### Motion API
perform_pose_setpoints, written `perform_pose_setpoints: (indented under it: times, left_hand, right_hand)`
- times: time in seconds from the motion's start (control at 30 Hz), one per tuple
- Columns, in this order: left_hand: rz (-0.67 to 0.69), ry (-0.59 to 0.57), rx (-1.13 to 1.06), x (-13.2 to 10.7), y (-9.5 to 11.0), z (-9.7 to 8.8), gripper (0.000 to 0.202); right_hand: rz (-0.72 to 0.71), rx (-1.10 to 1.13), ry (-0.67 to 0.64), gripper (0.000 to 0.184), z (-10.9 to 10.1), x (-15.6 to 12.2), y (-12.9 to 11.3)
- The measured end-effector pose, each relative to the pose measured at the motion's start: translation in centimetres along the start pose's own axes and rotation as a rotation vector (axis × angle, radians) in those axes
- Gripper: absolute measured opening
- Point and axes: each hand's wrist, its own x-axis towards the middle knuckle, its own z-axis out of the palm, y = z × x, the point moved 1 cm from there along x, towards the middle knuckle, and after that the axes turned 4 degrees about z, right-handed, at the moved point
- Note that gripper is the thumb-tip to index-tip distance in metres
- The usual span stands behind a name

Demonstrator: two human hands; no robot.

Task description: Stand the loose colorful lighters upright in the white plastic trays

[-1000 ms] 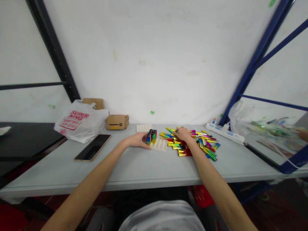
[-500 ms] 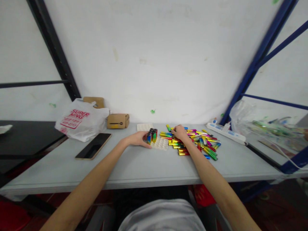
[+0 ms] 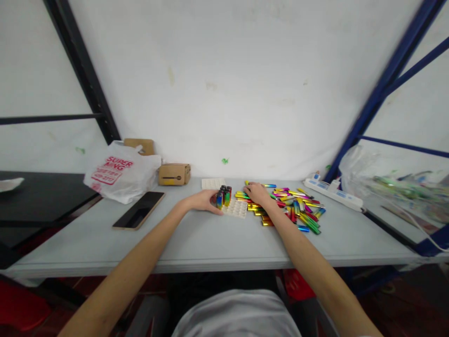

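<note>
Looking down from the head camera, the view takes in a pale grey tabletop point(image 3: 210, 243) set against a scuffed white wall point(image 3: 224, 93), with a black metal upright point(image 3: 84, 75) slanting at the left and a blue rack frame point(image 3: 382, 89) at the right.

The left hand point(image 3: 201, 202) lies on the table at the left edge of a white moulded plastic tray point(image 3: 236, 209). Its fingers curl narrowly against a cluster of upright metallic tubes point(image 3: 223, 196) standing in the tray's far-left corner; whether they grip it cannot be told. The right hand point(image 3: 256, 193) rests palm down on the left end of a loose pile of shiny multicoloured tubes point(image 3: 296, 208), just right of the tray. Its fingers are bent low over the pile, and it cannot be told whether they hold a tube.

A second white tray point(image 3: 213, 183) lies near the wall behind the cluster. Further left sit a small brown cardboard box point(image 3: 173, 174), a white plastic bag with red lettering point(image 3: 119, 173) and a dark phone point(image 3: 139, 216) lying flat. A white power strip point(image 3: 333, 194) lies beyond the pile, near a crumpled clear plastic bag point(image 3: 386, 187) on the rack. A black shelf point(image 3: 42, 196) adjoins the table at the left.
</note>
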Motion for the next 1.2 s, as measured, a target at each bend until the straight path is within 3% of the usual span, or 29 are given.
perform_pose_setpoints:
  times: [0.27,0.37,0.6,0.8,0.97,1.2]
  left_hand:
    - [-0.022,0.004,0.040,-0.1,0.3,-0.1,0.073]
    - [-0.019,0.000,0.033,-0.1,0.2,-0.1,0.073]
    - [-0.003,0.010,0.036,-0.1,0.1,-0.1,0.071]
    - [-0.005,0.000,0.021,-0.1,0.3,-0.2,0.073]
    - [0.017,-0.005,-0.009,-0.1,0.2,-0.1,0.076]
    - [0.027,0.007,-0.040,-0.2,0.3,-0.1,0.076]
  right_hand:
    - [0.118,0.090,0.044,0.025,0.5,1.0,1.4]
    - [0.073,0.141,0.074,0.025,0.6,0.9,2.1]
    - [-0.094,0.357,0.314,0.030,-0.4,0.3,1.3]
    - [0.031,0.706,0.221,0.034,-0.8,-0.3,0.5]
    - [0.034,1.052,0.086,0.040,-0.6,-0.6,-0.2]
    - [-0.175,0.831,0.148,0.037,-2.1,-2.0,-1.9]
